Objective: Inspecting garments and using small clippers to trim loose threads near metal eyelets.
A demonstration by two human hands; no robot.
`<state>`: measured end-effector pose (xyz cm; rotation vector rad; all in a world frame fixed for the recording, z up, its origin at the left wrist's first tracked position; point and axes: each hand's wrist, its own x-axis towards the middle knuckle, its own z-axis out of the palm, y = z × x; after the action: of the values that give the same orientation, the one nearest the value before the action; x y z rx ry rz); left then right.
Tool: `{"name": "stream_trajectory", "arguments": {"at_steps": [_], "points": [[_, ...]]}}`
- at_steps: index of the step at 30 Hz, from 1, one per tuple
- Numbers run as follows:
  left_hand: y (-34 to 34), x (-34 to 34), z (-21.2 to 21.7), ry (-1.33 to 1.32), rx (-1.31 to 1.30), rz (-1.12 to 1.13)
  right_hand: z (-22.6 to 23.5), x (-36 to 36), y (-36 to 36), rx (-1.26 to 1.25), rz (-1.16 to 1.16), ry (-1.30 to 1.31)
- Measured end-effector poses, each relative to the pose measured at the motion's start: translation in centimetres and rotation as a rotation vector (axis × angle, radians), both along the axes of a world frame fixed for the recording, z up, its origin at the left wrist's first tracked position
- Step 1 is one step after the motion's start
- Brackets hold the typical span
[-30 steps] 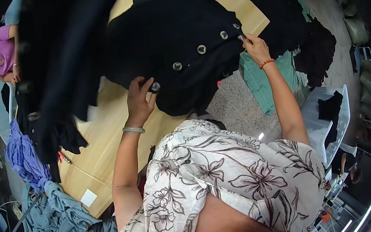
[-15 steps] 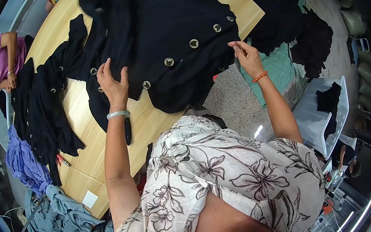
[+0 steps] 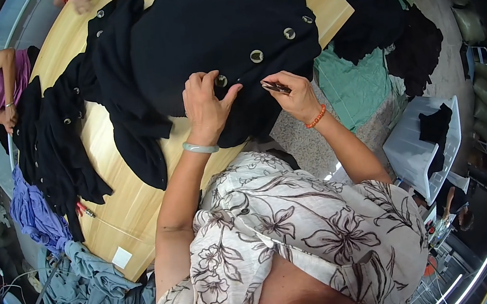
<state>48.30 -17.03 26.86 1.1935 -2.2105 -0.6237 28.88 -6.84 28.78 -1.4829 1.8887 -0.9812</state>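
Observation:
A black buttoned garment [image 3: 193,42] lies spread over the wooden table, with large pale-rimmed round buttons along its near right edge. My left hand [image 3: 206,105] rests on the cloth beside one button [image 3: 221,80], its thumb stretched apart from the fingers. In my right hand [image 3: 297,98] is a small dark pair of thread snips [image 3: 276,88], closed in the fingers and pointing left. The snips are just above the garment's near right part, a short gap from my left thumb. Part of the snips is hidden by my fingers.
More black buttoned garments [image 3: 51,148] lie on the table's [image 3: 120,209] left. Purple cloth [image 3: 34,205] and grey-blue cloth [image 3: 88,298] hang at its edge. A person in purple [image 3: 2,90] is at the left. Green cloth [image 3: 354,87] and a white bin [image 3: 415,137] are at the right.
My left hand has moved right onto the garment near a button. My right hand has come inward to the left, and the snips now show in it. The garment's left part has settled flatter.

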Motion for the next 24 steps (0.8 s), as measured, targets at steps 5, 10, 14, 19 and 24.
{"name": "stream_trajectory", "arguments": {"at_steps": [5,10,14,19,24], "points": [[0.2,-0.9,-0.4,0.001,0.06,0.043,-0.4,-0.3,0.9,0.03,-0.016,-0.029],[0.3,-1.3,-0.8,0.058,0.2,0.07,-0.5,-0.1,1.0,0.043,-0.024,-0.022],[0.3,-0.8,-0.7,0.23,0.317,0.097,-0.6,-0.3,1.1,0.048,-0.015,-0.014],[0.3,0.2,-1.4,0.394,0.46,0.105,-0.1,0.0,1.2,0.128,0.047,-0.048],[0.8,1.5,-2.0,0.554,0.507,0.116,1.8,1.4,0.7,0.191,0.101,-0.119]]}}
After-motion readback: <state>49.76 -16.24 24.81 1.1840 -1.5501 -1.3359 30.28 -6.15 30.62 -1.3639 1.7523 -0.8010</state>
